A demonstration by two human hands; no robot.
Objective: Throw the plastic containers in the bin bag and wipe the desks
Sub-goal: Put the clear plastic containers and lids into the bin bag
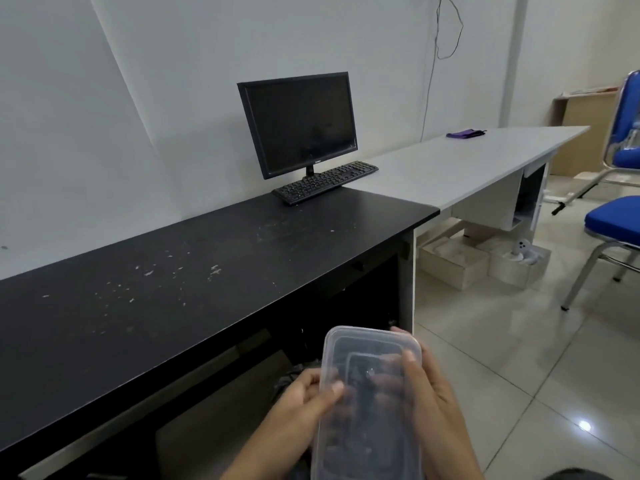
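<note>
A clear rectangular plastic container (367, 403) with its lid on is held in front of me, low in the view, beside the black desk's front edge. My left hand (308, 396) grips its left side, thumb on the lid. My right hand (433, 386) grips its right side, thumb over the top and fingers underneath. The black desk (180, 285) is speckled with pale crumbs and smears. A grey-white desk (460, 164) adjoins it on the right, with a purple cloth (464, 134) lying near the wall. No bin bag can be made out.
A black monitor (301, 123) and keyboard (325, 181) stand where the desks meet. Two blue chairs (613, 220) are at the right. Cardboard boxes (453, 265) and a white device sit on the tiled floor under the grey desk.
</note>
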